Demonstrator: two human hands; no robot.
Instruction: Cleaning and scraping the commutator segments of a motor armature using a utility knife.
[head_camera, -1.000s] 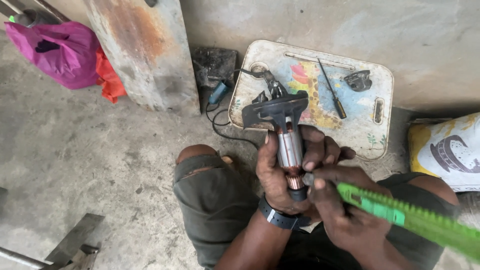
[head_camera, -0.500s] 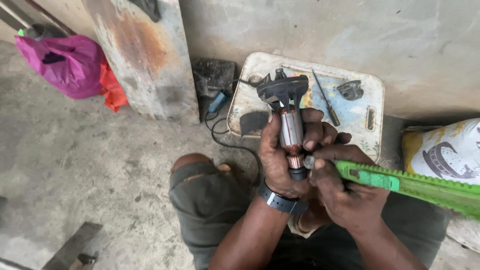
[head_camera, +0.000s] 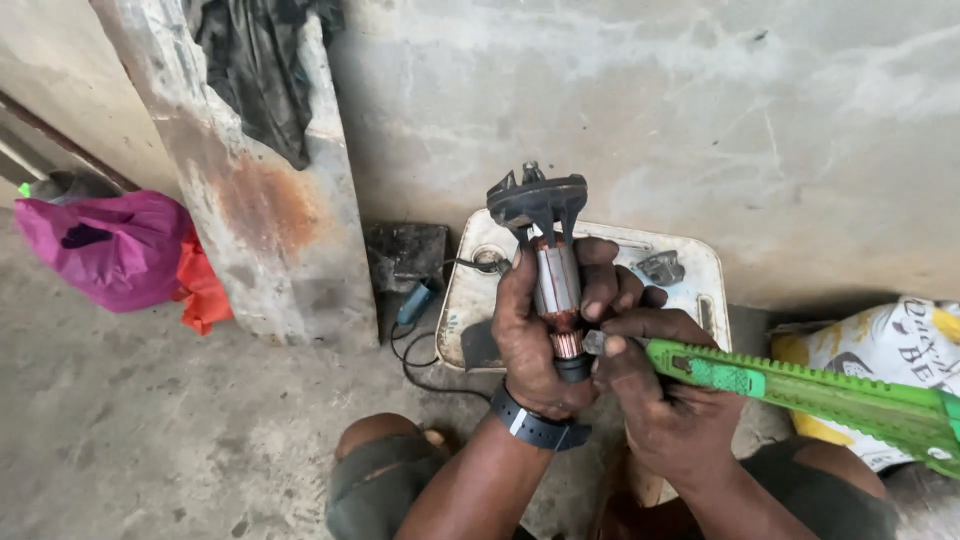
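Observation:
My left hand (head_camera: 530, 340) grips an electric motor armature (head_camera: 553, 285) upright, with its black fan end on top and its copper commutator near my palm. A dark band sits on that wrist. My right hand (head_camera: 665, 400) holds a bright green utility knife (head_camera: 800, 388) whose tip touches the armature at the copper commutator. Both hands are stained dark and meet in front of my knees.
A white square stool top or lid (head_camera: 705, 290) with small metal parts (head_camera: 660, 267) lies behind the hands. A rusty slab (head_camera: 270, 220) leans on the wall (head_camera: 700, 120) with a dark rag on it. Pink bag (head_camera: 110, 245) left, printed sack (head_camera: 890, 350) right, a black cable (head_camera: 425, 360) on the floor.
The view has tilted up and moved closer to the wall. My hands hold the armature higher, and the knife tip stays at the commutator.

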